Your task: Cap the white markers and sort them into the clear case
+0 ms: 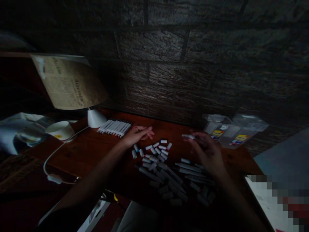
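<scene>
Bare wood lies between the hands [141, 132] [202, 146]

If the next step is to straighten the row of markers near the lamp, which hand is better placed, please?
The left hand, I think: it is right beside the row of markers. The right hand is farther away, near the clear containers, and holds a pale piece.
</scene>
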`<state>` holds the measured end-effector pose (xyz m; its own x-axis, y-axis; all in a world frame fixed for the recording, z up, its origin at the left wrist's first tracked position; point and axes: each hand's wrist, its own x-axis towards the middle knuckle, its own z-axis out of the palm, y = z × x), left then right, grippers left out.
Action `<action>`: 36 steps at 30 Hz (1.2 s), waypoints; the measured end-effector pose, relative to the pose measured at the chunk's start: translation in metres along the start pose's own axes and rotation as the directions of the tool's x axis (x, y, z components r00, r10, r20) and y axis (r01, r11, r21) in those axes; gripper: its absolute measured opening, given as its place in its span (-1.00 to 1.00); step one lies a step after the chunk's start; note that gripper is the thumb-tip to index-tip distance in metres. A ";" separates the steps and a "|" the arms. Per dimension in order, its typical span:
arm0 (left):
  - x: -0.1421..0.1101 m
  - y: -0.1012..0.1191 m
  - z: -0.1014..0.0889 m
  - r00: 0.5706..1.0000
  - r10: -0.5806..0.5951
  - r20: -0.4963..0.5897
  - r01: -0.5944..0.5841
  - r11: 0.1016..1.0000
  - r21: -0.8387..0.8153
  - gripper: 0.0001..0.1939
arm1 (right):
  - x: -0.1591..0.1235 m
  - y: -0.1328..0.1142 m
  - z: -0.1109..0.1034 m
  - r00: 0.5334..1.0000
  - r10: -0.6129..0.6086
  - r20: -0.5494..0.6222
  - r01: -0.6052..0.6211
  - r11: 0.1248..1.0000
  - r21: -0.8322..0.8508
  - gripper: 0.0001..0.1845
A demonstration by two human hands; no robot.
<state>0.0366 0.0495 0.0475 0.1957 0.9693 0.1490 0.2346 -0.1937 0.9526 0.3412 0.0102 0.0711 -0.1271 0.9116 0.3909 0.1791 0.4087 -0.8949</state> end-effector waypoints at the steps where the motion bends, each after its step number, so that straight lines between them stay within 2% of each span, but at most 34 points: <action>1: -0.002 0.003 0.002 0.996 -0.035 0.078 0.042 0.995 -0.095 -0.44 | -0.004 -0.001 0.007 0.997 -0.071 0.028 0.072 0.996 -0.050 -0.74; 3: -0.005 0.007 0.004 0.978 -0.071 0.195 0.117 0.965 -0.236 -0.45 | -0.010 -0.004 0.020 0.969 -0.209 0.130 0.229 0.959 -0.165 -0.82; 5: -0.008 0.010 0.004 0.960 -0.080 0.267 0.171 0.926 -0.336 -0.49 | -0.014 -0.006 0.031 0.923 -0.289 0.256 0.345 0.914 -0.214 -0.81; 7: -0.011 0.012 0.004 0.940 -0.078 0.333 0.218 0.888 -0.406 -0.52 | -0.016 -0.007 0.040 0.883 -0.312 0.351 0.400 0.891 -0.214 -0.78; 10: -0.013 0.015 0.009 0.906 -0.072 0.417 0.278 0.844 -0.458 -0.50 | -0.018 -0.006 0.051 0.843 -0.335 0.421 0.449 0.870 -0.206 -0.75; 14: -0.014 0.015 0.017 0.901 -0.124 0.416 0.333 0.813 -0.479 -0.50 | -0.018 -0.002 0.059 0.804 -0.398 0.441 0.516 0.837 -0.185 -0.70; 18: -0.011 0.009 0.022 0.914 -0.141 0.380 0.328 0.810 -0.486 -0.54 | -0.015 -0.002 0.065 0.776 -0.438 0.453 0.564 0.804 -0.189 -0.68; 25: -0.007 0.005 0.023 0.928 -0.168 0.333 0.310 0.843 -0.439 -0.64 | -0.018 0.000 0.067 0.788 -0.362 0.497 0.496 0.852 -0.166 -0.56; 32: -0.013 0.015 0.021 0.931 -0.199 0.305 0.318 0.854 -0.412 -0.58 | -0.023 -0.004 0.063 0.833 -0.229 0.503 0.347 0.926 -0.152 -0.63; 34: -0.011 0.013 0.017 0.954 -0.186 0.235 0.266 0.885 -0.381 -0.56 | -0.020 -0.006 0.056 0.853 -0.184 0.488 0.305 0.935 -0.181 -0.67; 36: -0.007 0.009 0.009 0.982 -0.155 0.103 0.180 0.936 -0.304 -0.57 | -0.016 -0.006 0.045 0.889 -0.109 0.444 0.241 0.937 -0.252 -0.73</action>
<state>0.0463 0.0392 0.0528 0.2540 0.9668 -0.0291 -0.0346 0.0392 0.9986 0.2983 -0.0086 0.0605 -0.5661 0.7465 0.3497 0.3830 0.6137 -0.6904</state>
